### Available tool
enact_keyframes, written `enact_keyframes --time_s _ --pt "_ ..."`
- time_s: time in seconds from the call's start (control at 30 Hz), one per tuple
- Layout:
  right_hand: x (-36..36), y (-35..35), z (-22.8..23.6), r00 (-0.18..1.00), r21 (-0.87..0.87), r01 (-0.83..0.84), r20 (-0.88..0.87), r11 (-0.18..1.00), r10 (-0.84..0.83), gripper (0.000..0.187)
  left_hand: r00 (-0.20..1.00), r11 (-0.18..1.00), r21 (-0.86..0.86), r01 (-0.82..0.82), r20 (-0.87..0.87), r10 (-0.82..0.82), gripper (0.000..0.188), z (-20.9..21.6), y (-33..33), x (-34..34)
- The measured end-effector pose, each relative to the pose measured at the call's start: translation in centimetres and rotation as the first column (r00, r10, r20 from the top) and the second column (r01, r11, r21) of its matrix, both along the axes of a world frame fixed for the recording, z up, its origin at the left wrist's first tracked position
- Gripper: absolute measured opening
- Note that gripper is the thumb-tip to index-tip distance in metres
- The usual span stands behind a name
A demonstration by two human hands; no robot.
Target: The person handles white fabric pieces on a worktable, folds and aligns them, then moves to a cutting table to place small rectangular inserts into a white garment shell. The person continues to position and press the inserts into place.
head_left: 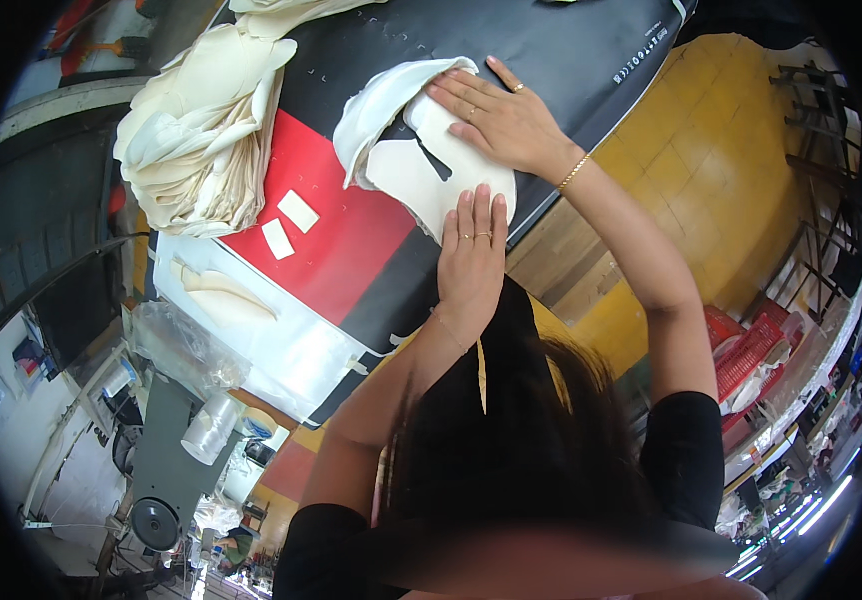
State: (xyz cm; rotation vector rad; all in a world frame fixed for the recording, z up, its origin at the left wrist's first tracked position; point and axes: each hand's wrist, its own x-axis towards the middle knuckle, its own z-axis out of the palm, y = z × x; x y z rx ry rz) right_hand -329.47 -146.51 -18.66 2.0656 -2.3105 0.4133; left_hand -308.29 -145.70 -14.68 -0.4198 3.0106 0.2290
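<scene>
Cream cut fabric pieces (401, 172) lie in a curved, layered group on the dark part of the table cover. My left hand (471, 262) rests on their near edge, fingers stretched and close together, pressing flat. Farther off and to the right, my right hand (513, 122) lies flat with spread fingers across the upper right part of the same pieces. Along the left side a white fabric fold (363, 112) stands up a little, and dark cover shows through a gap between the layers. Neither hand grips anything.
A tall heap of cream fabric pieces (206, 140) sits left on the table, near two small cream rectangles (298, 211) on the red area (336, 255). A grey sewing machine (166, 440) with a thread cone (213, 428) stands lower left. Red baskets (756, 355) are at the right.
</scene>
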Motion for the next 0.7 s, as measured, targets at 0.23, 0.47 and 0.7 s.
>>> enact_keyframes --time_s 0.23,0.47,0.7 --pt "2.2 -0.5 -0.4 0.988 0.019 0.131 -0.087 0.991 -0.129 0.048 0.999 1.0 0.002 -0.012 -0.041 0.012 0.057 -0.6 0.3 0.1" --pt "2.6 2.4 0.0 0.985 -0.028 -0.171 0.019 0.985 0.171 0.045 1.0 0.998 0.053 -0.013 -0.019 0.014 0.059 -0.6 -0.2 0.4" --pt "3.0 0.7 1.3 0.999 -0.08 -0.005 -0.043 0.997 0.001 0.048 0.994 0.982 0.188 -0.035 -0.092 0.053 0.055 0.8 -0.3 0.1"
